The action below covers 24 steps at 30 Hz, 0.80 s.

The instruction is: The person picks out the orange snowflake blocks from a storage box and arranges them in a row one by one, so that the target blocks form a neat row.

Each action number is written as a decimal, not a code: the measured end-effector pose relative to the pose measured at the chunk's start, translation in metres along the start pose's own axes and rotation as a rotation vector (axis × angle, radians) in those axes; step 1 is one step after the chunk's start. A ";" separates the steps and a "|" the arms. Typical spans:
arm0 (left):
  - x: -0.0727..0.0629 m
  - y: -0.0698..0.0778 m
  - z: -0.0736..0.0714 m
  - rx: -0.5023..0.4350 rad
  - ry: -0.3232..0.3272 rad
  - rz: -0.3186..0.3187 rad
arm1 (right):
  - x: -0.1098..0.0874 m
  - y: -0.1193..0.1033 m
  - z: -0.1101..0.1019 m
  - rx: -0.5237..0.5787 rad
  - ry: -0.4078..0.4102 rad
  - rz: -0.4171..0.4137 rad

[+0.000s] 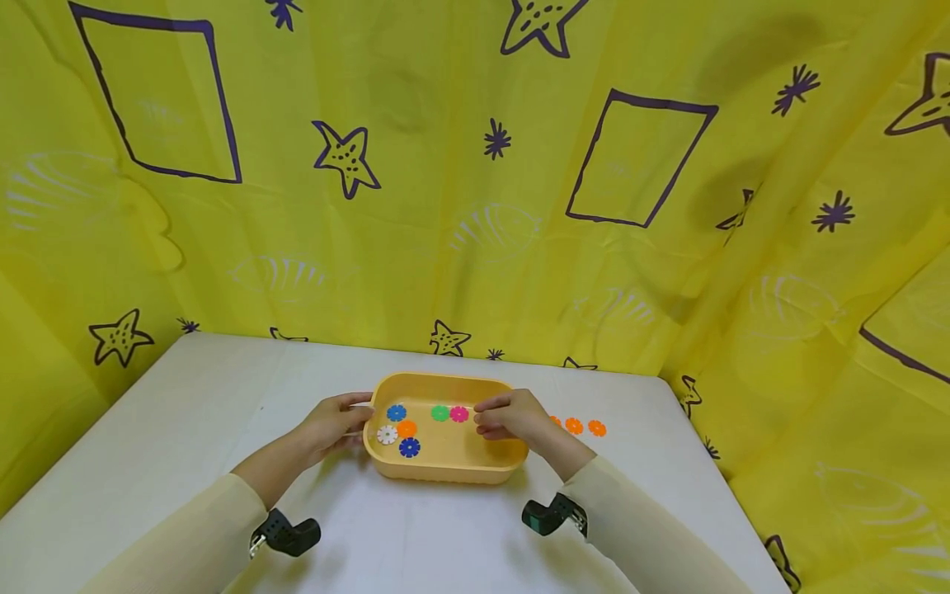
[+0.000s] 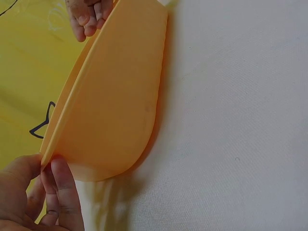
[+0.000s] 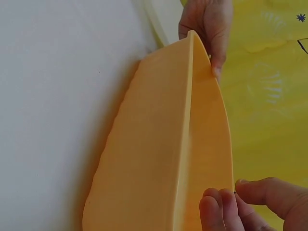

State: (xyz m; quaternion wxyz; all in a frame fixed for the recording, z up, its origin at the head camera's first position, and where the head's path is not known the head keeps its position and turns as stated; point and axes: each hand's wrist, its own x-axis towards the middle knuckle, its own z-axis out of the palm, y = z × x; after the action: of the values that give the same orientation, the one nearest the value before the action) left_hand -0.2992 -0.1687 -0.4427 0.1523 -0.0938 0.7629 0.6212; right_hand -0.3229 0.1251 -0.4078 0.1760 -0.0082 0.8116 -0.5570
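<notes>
A shallow yellow-orange plastic basin (image 1: 445,474) sits on the white table. My left hand (image 1: 337,425) pinches its left rim, thumb on top and fingers beneath, as the left wrist view shows. Over the right part of the basin is my right hand (image 1: 512,417), fingers loosely bent, with no disc visible in them. Inside lie flower-shaped notched discs: light blue (image 1: 397,412), white (image 1: 387,435), orange (image 1: 406,429), dark blue (image 1: 410,447), green (image 1: 440,413) and pink (image 1: 459,414). The pink one is nearest to the right fingertips.
Several orange discs (image 1: 574,426) lie in a row on the table (image 1: 312,528) to the right of the basin, one partly hidden by the right wrist. A yellow patterned curtain (image 1: 416,247) hangs behind and beside the table. Both wrists carry dark straps with devices.
</notes>
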 end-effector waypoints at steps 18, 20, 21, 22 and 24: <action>0.000 0.002 -0.001 -0.006 -0.006 -0.005 | 0.018 -0.001 0.024 0.036 -0.008 0.006; 0.000 0.002 -0.001 -0.013 -0.006 -0.003 | 0.020 0.000 0.028 0.039 -0.014 0.002; 0.000 0.001 -0.001 -0.016 -0.007 -0.002 | 0.021 0.000 0.030 0.032 -0.012 0.001; 0.000 0.001 -0.001 -0.019 -0.006 -0.002 | 0.021 0.000 0.032 0.023 -0.008 0.000; 0.000 0.000 -0.001 -0.025 -0.007 -0.001 | 0.022 0.000 0.036 0.003 -0.004 -0.004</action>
State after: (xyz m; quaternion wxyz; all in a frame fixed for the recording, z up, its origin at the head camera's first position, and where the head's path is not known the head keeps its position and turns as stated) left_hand -0.2997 -0.1699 -0.4422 0.1541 -0.0939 0.7547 0.6308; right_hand -0.3332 0.0881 -0.4255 0.1766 -0.0108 0.8103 -0.5587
